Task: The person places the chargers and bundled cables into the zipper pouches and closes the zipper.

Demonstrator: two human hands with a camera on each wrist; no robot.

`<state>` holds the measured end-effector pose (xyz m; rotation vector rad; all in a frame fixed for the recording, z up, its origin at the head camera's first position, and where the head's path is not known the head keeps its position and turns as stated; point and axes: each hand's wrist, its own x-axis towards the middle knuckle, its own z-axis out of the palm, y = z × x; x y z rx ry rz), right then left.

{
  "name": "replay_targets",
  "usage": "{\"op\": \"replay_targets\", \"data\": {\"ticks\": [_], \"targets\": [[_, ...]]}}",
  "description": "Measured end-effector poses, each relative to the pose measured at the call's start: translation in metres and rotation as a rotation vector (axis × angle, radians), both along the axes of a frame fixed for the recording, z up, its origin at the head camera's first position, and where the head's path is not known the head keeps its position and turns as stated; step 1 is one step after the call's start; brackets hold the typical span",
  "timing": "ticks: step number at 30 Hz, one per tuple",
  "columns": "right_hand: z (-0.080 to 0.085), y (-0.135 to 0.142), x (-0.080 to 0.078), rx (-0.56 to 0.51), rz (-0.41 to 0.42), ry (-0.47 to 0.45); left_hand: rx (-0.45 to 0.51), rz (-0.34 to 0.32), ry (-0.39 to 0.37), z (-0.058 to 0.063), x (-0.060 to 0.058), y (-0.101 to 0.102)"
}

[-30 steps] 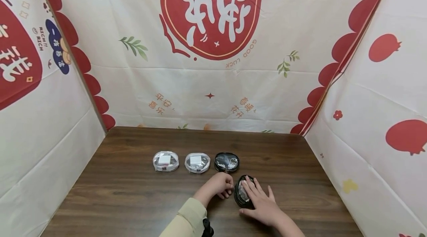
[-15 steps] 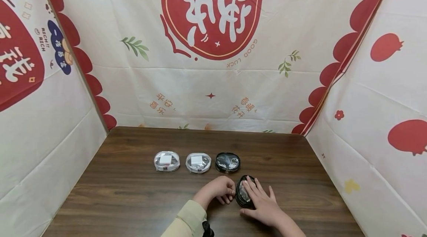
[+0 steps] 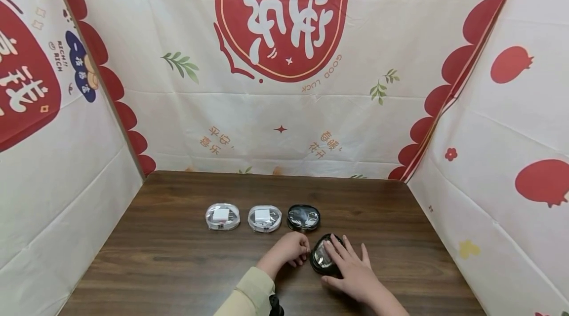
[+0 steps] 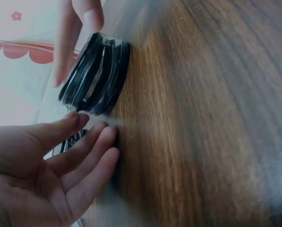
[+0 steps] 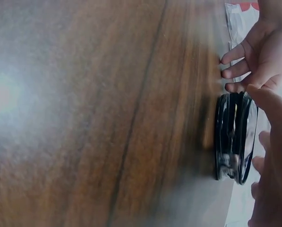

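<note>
A small oval black-rimmed pouch with a clear top (image 3: pixel 322 255) lies on the wooden table, right of centre. Spread fingers of my right hand (image 3: pixel 353 272) rest across its top, the thumb along its near side. At its left edge, my left hand (image 3: pixel 291 248) has thumb and index finger together, pinching at the zipper pull (image 4: pixel 72 109), which is mostly hidden by the fingertips. The left wrist view shows the pouch's black zippered side (image 4: pixel 96 73) close beyond that thumb. From the right wrist, the pouch (image 5: pixel 235 137) appears side-on, the right thumb at its upper end.
Behind the hands stand a second black oval pouch (image 3: pixel 304 217) and two clear white-rimmed pouches, the middle one (image 3: pixel 264 218) and the left one (image 3: pixel 223 217), each with a white block inside. Printed cloth walls (image 3: pixel 284 108) enclose the table (image 3: pixel 178 266) at back and sides.
My left hand shifted slightly right, then back left along the pouch's edge. The pouch has turned a little under my right hand, which stays on top of it.
</note>
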<state>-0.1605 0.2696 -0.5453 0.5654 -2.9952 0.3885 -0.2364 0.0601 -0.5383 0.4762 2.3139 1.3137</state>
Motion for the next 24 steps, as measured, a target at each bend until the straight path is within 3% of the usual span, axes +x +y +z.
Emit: {"op": "replay_targets", "data": {"ticks": [4, 7, 13, 19, 24], "targets": [[-0.001, 0.0, -0.006, -0.012, 0.064, 0.068, -0.021, 0.034, 0.037, 0.0, -0.008, 0.0], [0.001, -0.002, -0.012, 0.002, 0.093, 0.027, -0.052, 0.05, 0.064, 0.0, -0.013, 0.001], [0.001, -0.006, -0.018, 0.052, 0.092, -0.074, -0.058, 0.074, 0.061, -0.003, -0.016, 0.005], [-0.001, -0.005, -0.013, 0.102, 0.059, -0.08, 0.012, 0.058, 0.033, -0.007, -0.016, 0.005], [-0.001, -0.002, -0.012, 0.105, 0.046, -0.063, 0.017, 0.022, 0.035, -0.007, -0.017, 0.004]]}}
